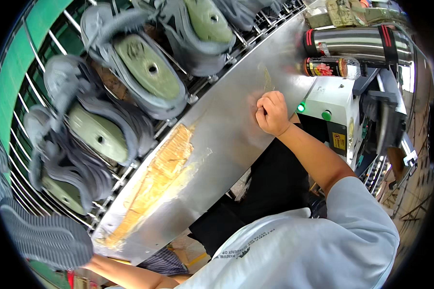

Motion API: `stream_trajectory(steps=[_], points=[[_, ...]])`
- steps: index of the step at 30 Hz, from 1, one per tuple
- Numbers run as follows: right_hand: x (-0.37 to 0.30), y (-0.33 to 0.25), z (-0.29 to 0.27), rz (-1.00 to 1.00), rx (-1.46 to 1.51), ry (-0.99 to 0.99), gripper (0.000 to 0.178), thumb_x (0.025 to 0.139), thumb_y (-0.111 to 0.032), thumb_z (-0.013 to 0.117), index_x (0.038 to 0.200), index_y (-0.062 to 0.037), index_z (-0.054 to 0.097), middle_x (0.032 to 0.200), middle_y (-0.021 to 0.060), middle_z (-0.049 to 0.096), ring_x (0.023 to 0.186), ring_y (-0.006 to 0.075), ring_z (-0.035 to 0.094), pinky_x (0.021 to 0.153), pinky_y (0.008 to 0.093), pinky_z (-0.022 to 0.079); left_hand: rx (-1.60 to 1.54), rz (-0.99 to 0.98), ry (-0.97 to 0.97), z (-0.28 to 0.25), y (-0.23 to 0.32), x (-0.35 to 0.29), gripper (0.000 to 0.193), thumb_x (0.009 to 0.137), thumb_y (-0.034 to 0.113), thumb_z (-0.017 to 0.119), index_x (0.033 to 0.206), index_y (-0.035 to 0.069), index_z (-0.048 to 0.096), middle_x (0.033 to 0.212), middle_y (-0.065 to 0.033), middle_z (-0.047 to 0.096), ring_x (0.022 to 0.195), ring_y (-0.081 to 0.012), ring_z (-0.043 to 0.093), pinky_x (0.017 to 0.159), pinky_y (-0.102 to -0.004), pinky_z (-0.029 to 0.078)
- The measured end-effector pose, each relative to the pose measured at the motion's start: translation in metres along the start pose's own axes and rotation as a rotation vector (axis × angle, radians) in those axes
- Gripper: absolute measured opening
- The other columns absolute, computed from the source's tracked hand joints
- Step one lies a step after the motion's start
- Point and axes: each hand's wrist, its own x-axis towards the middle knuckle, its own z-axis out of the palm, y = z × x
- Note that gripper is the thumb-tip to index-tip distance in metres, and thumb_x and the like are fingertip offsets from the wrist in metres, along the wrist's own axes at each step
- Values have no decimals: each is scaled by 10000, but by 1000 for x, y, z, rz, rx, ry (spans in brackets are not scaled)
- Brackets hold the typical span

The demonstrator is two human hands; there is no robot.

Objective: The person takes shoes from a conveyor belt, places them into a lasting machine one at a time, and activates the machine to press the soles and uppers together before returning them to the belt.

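Observation:
At the lower left, a grey shoe (46, 236) is held up with its ridged sole showing. My left hand is almost wholly hidden behind that shoe; only the wrist (92, 262) and forearm come out at its heel end. My right hand (273, 113) is closed in a fist above the metal worktop (226, 125), and whatever its fingers might hold is hidden. Beyond the worktop, several grey shoes with pale green shoe lasts (149, 67) in them stand on a wire rack (123, 185).
A yellowed, peeling patch (154, 178) marks the worktop. At the far right lie a steel flask (357, 43) and a drink bottle (330, 67). Beside my right forearm stands a white machine box (330, 98) with green buttons. A green rim (21, 58) borders the rack.

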Motion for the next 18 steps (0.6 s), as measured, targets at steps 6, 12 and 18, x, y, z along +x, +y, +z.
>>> stream_trajectory(steps=[6, 12, 18], points=[[-12, 12, 16, -81, -4, 95, 87, 712, -59, 591, 795, -61, 564, 786, 103, 541, 758, 298, 517, 696, 384, 413, -8, -145, -48, -99, -59, -171, 823, 770, 394, 727, 1371, -38, 368, 1352, -144, 467, 1199, -303, 488, 1008, -425, 409], [-114, -42, -40, 69, 926, -105, 447, 786, -163, 698, 1188, -62, 532, 987, 106, 605, 923, 197, 587, 864, 328, 469, -229, -309, -451, -90, -78, -358, 860, 737, 394, 752, 1375, -31, 362, 1337, -136, 477, 1202, -302, 486, 1018, -424, 401], [-243, -92, -160, 40, 1414, -413, 1029, 772, -391, 756, 1497, -91, 90, 1378, 189, 370, 1264, 279, 399, 1078, 406, 300, -443, -445, -1049, -25, -49, -518, 898, 703, 394, 776, 1378, -23, 355, 1323, -129, 486, 1206, -301, 483, 1027, -423, 393]])
